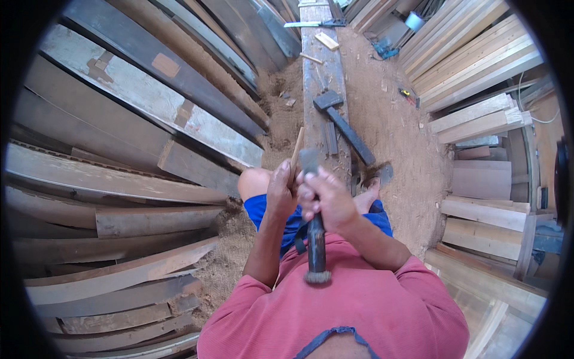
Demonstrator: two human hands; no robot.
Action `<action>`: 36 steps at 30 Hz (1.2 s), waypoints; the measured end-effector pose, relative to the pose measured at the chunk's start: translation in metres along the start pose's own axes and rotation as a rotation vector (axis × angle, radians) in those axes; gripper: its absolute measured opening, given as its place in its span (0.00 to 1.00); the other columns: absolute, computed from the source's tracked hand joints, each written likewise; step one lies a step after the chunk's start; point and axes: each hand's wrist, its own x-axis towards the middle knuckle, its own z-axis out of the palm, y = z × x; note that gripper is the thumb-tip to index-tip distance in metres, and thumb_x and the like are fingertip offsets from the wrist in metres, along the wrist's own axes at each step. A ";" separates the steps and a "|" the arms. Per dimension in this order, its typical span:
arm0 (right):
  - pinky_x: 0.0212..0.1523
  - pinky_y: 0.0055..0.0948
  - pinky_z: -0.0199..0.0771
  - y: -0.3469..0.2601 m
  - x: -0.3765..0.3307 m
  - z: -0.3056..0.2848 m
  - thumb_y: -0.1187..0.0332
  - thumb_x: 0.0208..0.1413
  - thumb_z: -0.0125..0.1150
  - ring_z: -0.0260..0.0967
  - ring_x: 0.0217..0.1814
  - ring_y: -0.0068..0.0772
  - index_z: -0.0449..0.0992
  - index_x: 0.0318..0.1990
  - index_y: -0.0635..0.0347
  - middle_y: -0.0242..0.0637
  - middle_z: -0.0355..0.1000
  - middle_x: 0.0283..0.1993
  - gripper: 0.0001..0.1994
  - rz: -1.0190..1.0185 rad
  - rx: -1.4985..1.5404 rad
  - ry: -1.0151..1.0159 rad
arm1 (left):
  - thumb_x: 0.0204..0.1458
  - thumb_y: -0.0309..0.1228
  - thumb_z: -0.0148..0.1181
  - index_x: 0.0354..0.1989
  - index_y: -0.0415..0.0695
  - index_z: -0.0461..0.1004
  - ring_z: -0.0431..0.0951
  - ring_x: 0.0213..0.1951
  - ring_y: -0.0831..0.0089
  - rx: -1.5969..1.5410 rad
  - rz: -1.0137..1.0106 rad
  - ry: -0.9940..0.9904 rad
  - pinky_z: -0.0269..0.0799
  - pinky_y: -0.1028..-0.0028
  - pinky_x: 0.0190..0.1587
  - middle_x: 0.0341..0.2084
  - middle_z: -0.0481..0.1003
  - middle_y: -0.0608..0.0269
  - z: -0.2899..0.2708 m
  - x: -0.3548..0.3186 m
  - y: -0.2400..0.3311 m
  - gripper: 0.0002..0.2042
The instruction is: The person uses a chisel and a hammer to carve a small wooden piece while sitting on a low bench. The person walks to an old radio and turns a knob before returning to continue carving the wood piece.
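My left hand point(280, 190) is closed around a thin strip of wood point(298, 146) that stands up from its fingers. In my right hand point(326, 194) is a wide chisel point(317, 248). Its dark handle, with a frayed butt end, points back toward my chest, and its flat blade points away from me, beside the strip. I cannot tell whether blade and strip touch. Past my hands, a dark mallet point(353, 133) lies across the long narrow bench point(319, 70), its handle slanting off the right edge. Dark narrow pieces point(329, 138) rest beside it.
Farther along the bench are a small stick point(311, 58), a pale wood block point(326, 40) and a saw point(311, 24). Boards point(119, 119) crowd the left side; stacked timber point(478, 48) stands on the right. A blue power tool point(384, 49) lies on the sawdust-covered floor point(412, 173).
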 end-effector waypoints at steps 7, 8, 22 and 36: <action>0.17 0.20 0.62 0.015 -0.018 0.011 0.62 0.67 0.44 0.50 0.14 0.13 0.63 0.40 0.55 0.23 0.55 0.20 0.08 0.003 -0.088 -0.135 | 0.65 0.37 0.41 0.41 0.38 0.74 0.75 0.32 0.58 0.961 0.596 -0.096 0.68 0.68 0.33 0.32 0.75 0.52 -0.013 -0.010 0.017 0.16; 0.17 0.20 0.62 0.014 -0.021 0.011 0.62 0.67 0.44 0.50 0.14 0.13 0.64 0.40 0.55 0.23 0.55 0.20 0.08 0.006 -0.089 -0.121 | 0.65 0.36 0.41 0.39 0.38 0.74 0.75 0.31 0.57 1.031 0.653 -0.090 0.68 0.68 0.32 0.31 0.75 0.52 -0.001 -0.019 0.025 0.16; 0.16 0.21 0.61 -0.035 -0.052 -0.017 0.63 0.67 0.42 0.50 0.14 0.15 0.63 0.40 0.56 0.25 0.56 0.21 0.08 -0.369 -0.182 0.071 | 0.64 0.35 0.41 0.26 0.39 0.67 0.64 0.15 0.72 0.965 0.142 -0.171 0.59 0.67 0.20 0.12 0.62 0.63 -0.054 -0.080 -0.028 0.16; 0.18 0.20 0.62 0.013 -0.005 0.013 0.61 0.66 0.44 0.51 0.15 0.14 0.63 0.41 0.55 0.24 0.56 0.21 0.08 0.037 -0.069 -0.108 | 0.67 0.39 0.40 0.32 0.44 0.68 0.61 0.24 0.86 0.566 0.231 -0.093 0.58 0.81 0.26 0.20 0.63 0.74 0.004 0.012 0.025 0.15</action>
